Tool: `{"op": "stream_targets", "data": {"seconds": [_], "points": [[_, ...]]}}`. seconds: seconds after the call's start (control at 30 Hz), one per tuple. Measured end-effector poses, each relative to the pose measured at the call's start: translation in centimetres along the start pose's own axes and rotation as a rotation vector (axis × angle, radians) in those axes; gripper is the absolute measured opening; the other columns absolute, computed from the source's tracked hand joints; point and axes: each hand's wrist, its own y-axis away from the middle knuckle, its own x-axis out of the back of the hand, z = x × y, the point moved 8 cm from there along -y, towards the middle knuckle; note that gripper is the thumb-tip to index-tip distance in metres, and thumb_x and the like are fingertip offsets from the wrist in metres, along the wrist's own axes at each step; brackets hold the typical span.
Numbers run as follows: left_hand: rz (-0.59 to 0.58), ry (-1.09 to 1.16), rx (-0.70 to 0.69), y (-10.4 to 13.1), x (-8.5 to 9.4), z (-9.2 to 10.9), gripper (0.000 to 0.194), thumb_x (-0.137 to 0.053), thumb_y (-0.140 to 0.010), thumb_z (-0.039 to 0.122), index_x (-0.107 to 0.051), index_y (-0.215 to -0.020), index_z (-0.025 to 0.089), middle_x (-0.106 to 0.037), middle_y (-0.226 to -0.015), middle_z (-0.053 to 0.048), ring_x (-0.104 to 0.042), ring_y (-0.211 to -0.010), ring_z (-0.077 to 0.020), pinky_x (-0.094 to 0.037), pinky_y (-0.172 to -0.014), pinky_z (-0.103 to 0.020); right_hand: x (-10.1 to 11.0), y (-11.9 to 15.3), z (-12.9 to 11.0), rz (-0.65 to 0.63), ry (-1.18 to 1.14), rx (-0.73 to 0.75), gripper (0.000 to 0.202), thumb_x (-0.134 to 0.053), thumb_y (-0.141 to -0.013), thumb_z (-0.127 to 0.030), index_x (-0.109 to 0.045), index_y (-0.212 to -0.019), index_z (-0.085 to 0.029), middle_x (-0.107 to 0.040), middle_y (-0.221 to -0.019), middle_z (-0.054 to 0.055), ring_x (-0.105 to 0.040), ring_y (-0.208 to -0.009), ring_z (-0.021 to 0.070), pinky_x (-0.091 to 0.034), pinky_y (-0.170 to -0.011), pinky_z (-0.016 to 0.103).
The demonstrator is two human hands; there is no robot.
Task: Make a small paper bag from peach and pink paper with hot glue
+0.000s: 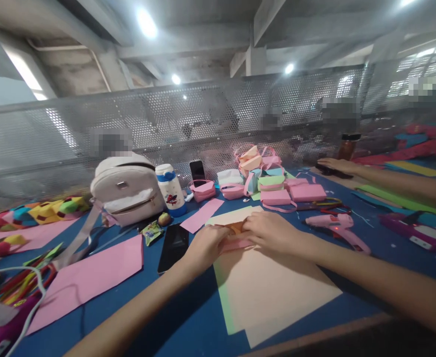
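Observation:
My left hand (209,244) and my right hand (270,230) meet over a stack of peach and green paper sheets (281,297). Between them is a small folded pink and orange paper piece (236,241), gripped from both sides with curled fingers. Part of this piece is hidden under the fingers. A pink glue gun (340,229) lies to the right of my right hand. Left of my left hand lies a black phone (173,248). Beyond my hands stand several small paper bags in pink, green, blue and orange, one of them a pink bag (276,198).
A white backpack (127,188) and a bottle (171,191) stand at the back left. Pink sheets (95,277) and a white cable lie left. Another person's hand (337,165) reaches in at the right, near a purple device (418,230). A perforated metal screen (210,119) borders the table.

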Motion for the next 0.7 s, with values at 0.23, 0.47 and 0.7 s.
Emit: {"op": "stream_targets", "data": {"seconds": [0.23, 0.47, 0.7], "points": [[0.185, -0.010, -0.020, 3.9, 2.4, 0.0, 0.031, -0.041, -0.092, 0.010, -0.061, -0.114, 0.020, -0.066, -0.110, -0.011, -0.065, -0.099, -0.0227, -0.051, -0.082, -0.032, 0.7, -1.3, 2.8, -0.015, -0.012, -0.037, 0.016, -0.059, -0.088, -0.014, -0.075, -0.087, -0.017, -0.074, -0.091, 0.009, -0.067, -0.085, 0.0232, -0.038, -0.063, 0.027], [0.234, 0.158, 0.206, 6.0, 4.0, -6.2, 0.026, -0.056, -0.088, 0.019, -0.057, -0.114, 0.023, -0.062, -0.111, -0.006, -0.063, -0.098, -0.0220, -0.053, -0.080, -0.031, 1.4, -5.3, 5.0, -0.079, -0.034, -0.023, 0.020, -0.058, -0.085, -0.012, -0.077, -0.088, -0.018, -0.076, -0.090, 0.008, -0.069, -0.082, 0.0225, -0.038, -0.062, 0.025], [0.230, 0.253, 0.063, 0.7, 3.8, -6.5, 0.054, -0.059, -0.089, 0.020, -0.040, -0.140, 0.025, -0.047, -0.142, -0.012, -0.043, -0.134, -0.0258, -0.039, -0.110, -0.044, -0.1, -5.6, 3.8, -0.172, -0.063, 0.011, 0.021, -0.057, -0.082, -0.010, -0.077, -0.082, -0.017, -0.077, -0.085, 0.009, -0.070, -0.078, 0.0240, -0.040, -0.059, 0.026]]}}
